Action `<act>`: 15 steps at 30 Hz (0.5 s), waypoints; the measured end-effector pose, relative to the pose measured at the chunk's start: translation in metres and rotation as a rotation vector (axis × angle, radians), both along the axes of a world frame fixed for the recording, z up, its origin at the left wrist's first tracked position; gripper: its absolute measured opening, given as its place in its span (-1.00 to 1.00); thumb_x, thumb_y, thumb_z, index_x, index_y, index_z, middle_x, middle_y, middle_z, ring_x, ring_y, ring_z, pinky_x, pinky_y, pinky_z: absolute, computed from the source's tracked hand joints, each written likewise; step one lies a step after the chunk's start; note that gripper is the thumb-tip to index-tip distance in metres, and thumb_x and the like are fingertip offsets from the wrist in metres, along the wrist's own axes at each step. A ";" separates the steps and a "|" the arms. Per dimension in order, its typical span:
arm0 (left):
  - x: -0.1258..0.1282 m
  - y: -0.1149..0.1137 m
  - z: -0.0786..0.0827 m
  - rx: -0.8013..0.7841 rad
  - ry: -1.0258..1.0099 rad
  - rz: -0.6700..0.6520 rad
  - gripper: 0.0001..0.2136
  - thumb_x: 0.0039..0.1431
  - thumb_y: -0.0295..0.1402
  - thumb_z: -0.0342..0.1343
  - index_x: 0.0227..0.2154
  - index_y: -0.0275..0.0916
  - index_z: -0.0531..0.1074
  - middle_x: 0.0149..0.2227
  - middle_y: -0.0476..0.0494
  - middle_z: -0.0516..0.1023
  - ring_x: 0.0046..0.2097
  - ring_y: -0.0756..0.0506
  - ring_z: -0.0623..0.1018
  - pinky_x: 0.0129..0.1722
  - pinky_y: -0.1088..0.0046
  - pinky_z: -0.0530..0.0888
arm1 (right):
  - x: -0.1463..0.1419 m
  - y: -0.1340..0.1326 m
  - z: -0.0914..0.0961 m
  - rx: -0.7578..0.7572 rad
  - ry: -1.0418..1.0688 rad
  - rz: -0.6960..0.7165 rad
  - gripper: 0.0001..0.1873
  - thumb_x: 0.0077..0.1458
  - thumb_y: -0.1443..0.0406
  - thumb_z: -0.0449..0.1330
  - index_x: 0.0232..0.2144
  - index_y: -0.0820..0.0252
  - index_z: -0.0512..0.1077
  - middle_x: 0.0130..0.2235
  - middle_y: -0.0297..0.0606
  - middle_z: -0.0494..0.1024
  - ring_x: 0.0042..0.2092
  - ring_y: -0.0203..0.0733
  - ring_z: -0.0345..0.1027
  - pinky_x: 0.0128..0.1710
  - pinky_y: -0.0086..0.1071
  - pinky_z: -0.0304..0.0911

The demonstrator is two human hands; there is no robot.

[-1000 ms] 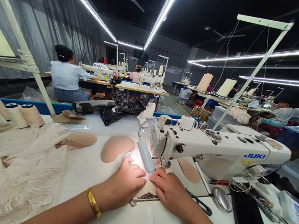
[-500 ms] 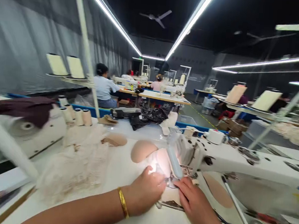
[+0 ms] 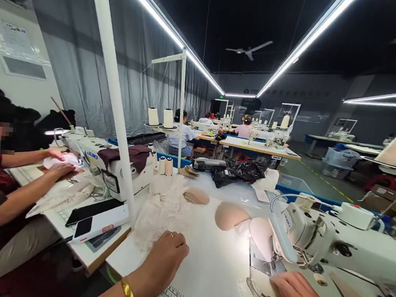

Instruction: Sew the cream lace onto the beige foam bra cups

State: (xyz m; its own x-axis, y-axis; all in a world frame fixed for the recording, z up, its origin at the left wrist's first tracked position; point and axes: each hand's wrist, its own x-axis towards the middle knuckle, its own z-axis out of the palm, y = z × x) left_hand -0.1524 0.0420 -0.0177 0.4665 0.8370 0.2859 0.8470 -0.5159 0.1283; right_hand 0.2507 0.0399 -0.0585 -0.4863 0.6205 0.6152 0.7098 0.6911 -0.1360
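Note:
My left hand [image 3: 164, 259], with a ring and a gold bracelet, lies on the white table [image 3: 209, 268] by the edge of a heap of cream lace [image 3: 161, 207]; its fingers are curled, knuckles up, and nothing shows in them. My right hand [image 3: 298, 294] rests flat on pale fabric [image 3: 261, 276] in front of the needle of the white sewing machine [image 3: 335, 239]. A beige bra cup [image 3: 230, 215] lies under the machine's lamp, beside a lit second cup [image 3: 262, 231].
At my left a person in a dark red top sews at another machine [image 3: 106, 157], with phones [image 3: 98, 218] on that table. A white pole [image 3: 116, 101] stands between us. Thread cones [image 3: 165, 165], black bags [image 3: 240, 170] and more workers lie beyond.
My view has swung left. My left hand left the fabric at the needle and moved left toward the lace heap. My right hand stays by the needle.

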 end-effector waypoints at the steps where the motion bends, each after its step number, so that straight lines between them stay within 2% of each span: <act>1: 0.003 -0.004 0.000 0.011 -0.067 -0.065 -0.73 0.30 -0.69 -0.04 -0.37 -0.23 0.44 -0.21 -0.13 0.58 -0.21 -0.15 0.50 -0.15 0.21 0.49 | -0.009 -0.005 0.003 -0.064 -0.007 0.007 -0.73 0.30 0.42 0.14 -0.10 -0.05 0.53 -0.23 -0.26 0.67 -0.23 -0.10 0.62 -0.26 -0.37 0.57; 3: 0.011 -0.015 0.004 0.032 -0.248 -0.210 -0.76 0.34 -0.64 -0.05 -0.31 -0.20 0.41 -0.13 -0.14 0.60 -0.10 -0.17 0.52 -0.08 0.21 0.51 | -0.033 -0.017 0.010 -0.142 -0.009 0.022 -0.64 0.32 0.38 0.20 0.11 -0.06 0.48 -0.01 -0.15 0.66 -0.01 0.00 0.60 -0.07 -0.24 0.57; 5: 0.017 -0.024 0.010 0.004 -0.428 -0.325 -0.79 0.41 -0.57 -0.07 -0.21 -0.15 0.40 -0.05 -0.13 0.61 0.04 -0.19 0.53 0.06 0.21 0.51 | -0.064 -0.027 0.018 -0.186 0.012 0.035 -0.33 0.27 0.29 0.33 0.36 -0.08 0.29 0.27 -0.05 0.52 0.25 0.19 0.43 0.18 0.01 0.45; 6: 0.020 -0.027 0.013 -0.046 -0.496 -0.356 -0.80 0.45 -0.52 -0.09 -0.15 -0.13 0.40 -0.03 -0.11 0.61 0.07 -0.18 0.54 0.10 0.23 0.50 | -0.080 -0.031 0.023 -0.232 0.035 0.071 -0.19 0.22 0.23 0.40 0.43 -0.07 0.21 0.35 -0.01 0.43 0.35 0.27 0.30 0.26 0.11 0.36; 7: 0.022 -0.029 0.017 -0.110 -0.562 -0.363 -0.81 0.49 -0.46 -0.10 -0.11 -0.10 0.40 -0.05 -0.09 0.61 0.05 -0.16 0.56 0.08 0.27 0.52 | -0.095 -0.033 0.028 -0.292 0.078 0.105 -0.16 0.21 0.21 0.42 0.44 -0.05 0.19 0.39 -0.01 0.38 0.39 0.29 0.23 0.30 0.14 0.29; 8: 0.023 -0.029 0.021 -0.179 -0.634 -0.346 -0.82 0.52 -0.39 -0.10 -0.11 -0.08 0.41 -0.11 -0.07 0.61 -0.04 -0.13 0.58 0.00 0.32 0.54 | -0.110 -0.035 0.034 -0.373 0.145 0.114 -0.26 0.25 0.23 0.36 0.40 -0.03 0.25 0.38 -0.03 0.38 0.39 0.25 0.23 0.32 0.13 0.25; 11: 0.029 -0.023 0.033 -0.315 -0.910 -0.172 -0.76 0.54 -0.12 -0.06 -0.18 -0.10 0.41 -0.34 0.00 0.49 -0.33 -0.07 0.50 -0.31 0.42 0.50 | -0.139 -0.035 0.049 -0.634 0.473 0.082 -0.78 0.37 0.22 0.16 0.01 0.09 0.50 0.00 -0.10 0.62 0.07 0.05 0.46 0.09 -0.06 0.37; 12: 0.031 -0.019 0.036 -0.349 -1.011 -0.110 -0.72 0.50 -0.03 -0.01 -0.21 -0.11 0.40 -0.40 0.03 0.43 -0.39 -0.06 0.45 -0.38 0.44 0.46 | -0.143 -0.034 0.053 -0.740 0.612 0.082 -0.82 0.38 0.16 0.16 -0.12 0.10 0.49 -0.16 -0.17 0.62 -0.07 -0.01 0.48 -0.02 -0.13 0.38; 15: 0.040 -0.004 0.042 -0.484 -1.241 0.033 -0.59 0.31 0.16 0.14 -0.24 -0.12 0.37 -0.43 0.07 0.37 -0.43 -0.04 0.38 -0.47 0.48 0.40 | -0.149 -0.030 0.058 -1.082 1.111 0.135 -0.61 0.21 -0.06 0.34 -0.27 0.11 0.45 -0.42 -0.39 0.47 -0.34 -0.20 0.36 -0.27 -0.31 0.30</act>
